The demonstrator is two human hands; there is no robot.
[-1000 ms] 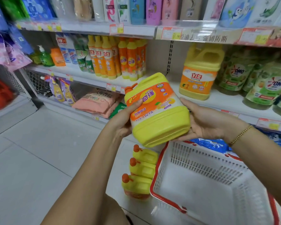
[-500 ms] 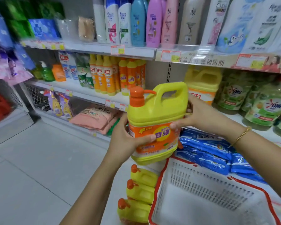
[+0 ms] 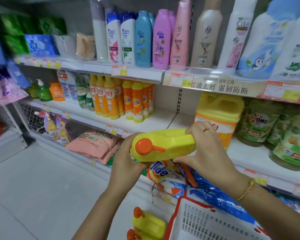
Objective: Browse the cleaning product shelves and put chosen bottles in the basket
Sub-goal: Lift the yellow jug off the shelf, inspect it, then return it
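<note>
Holding the yellow jug [image 3: 170, 144] in both your hands, orange cap [image 3: 143, 146] facing you.
Left hand [image 3: 125, 160] curled round the cap end, right hand [image 3: 208, 151] fingers [image 3: 196, 129] hooked over the handle [image 3: 171, 133]; basket [image 3: 203, 222] below them.

Two forearms recorded, left forearm [image 3: 100, 205] and right forearm [image 3: 275, 213], both bare to the frame edge. Right wrist: thin gold-coloured chain bracelet [image 3: 246, 189], fine links. Right hand [image 3: 206, 153]: one narrow gold-coloured ring [image 3: 206, 129]; which finger cannot be confirmed. Left hand [image 3: 126, 160]: bare
</note>
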